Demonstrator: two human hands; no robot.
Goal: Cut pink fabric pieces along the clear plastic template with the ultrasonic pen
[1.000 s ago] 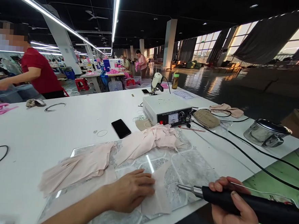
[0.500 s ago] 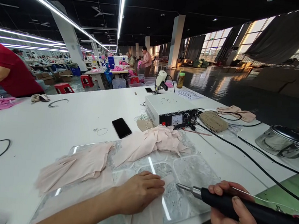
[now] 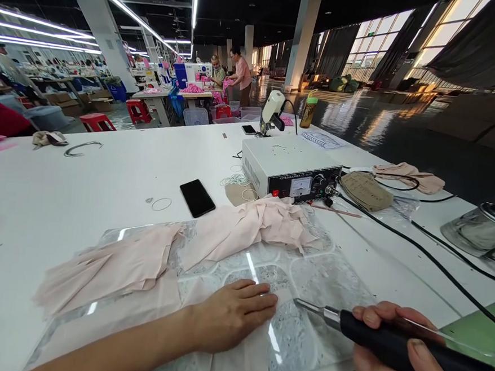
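My left hand (image 3: 236, 316) lies flat, fingers stretched out, on a thin pale pink fabric piece (image 3: 241, 366) spread over a clear, patterned sheet (image 3: 305, 336). My right hand (image 3: 405, 355) is wrapped round the thick black handle of an ultrasonic cutter (image 3: 323, 312) with a pointed metal tip. That tip is just right of my left fingertips, by the fabric's edge; whether it touches cannot be made out. Beyond my left hand, a layered fabric stack (image 3: 114, 266) and a crumpled fabric pile (image 3: 253, 225) rest on the sheet.
A black phone (image 3: 197, 198) lies behind the fabric, beside a control box (image 3: 291, 160) with a meter. Its black cable (image 3: 413, 242) crosses the right side of the white table (image 3: 138, 172). A glass pot (image 3: 481, 233) stands far right. Two people work at machines beyond.
The view has shifted slightly, and the person in red at the left shows less. My left hand stays flat on the fabric; the cutter's tip remains near the fingertips.
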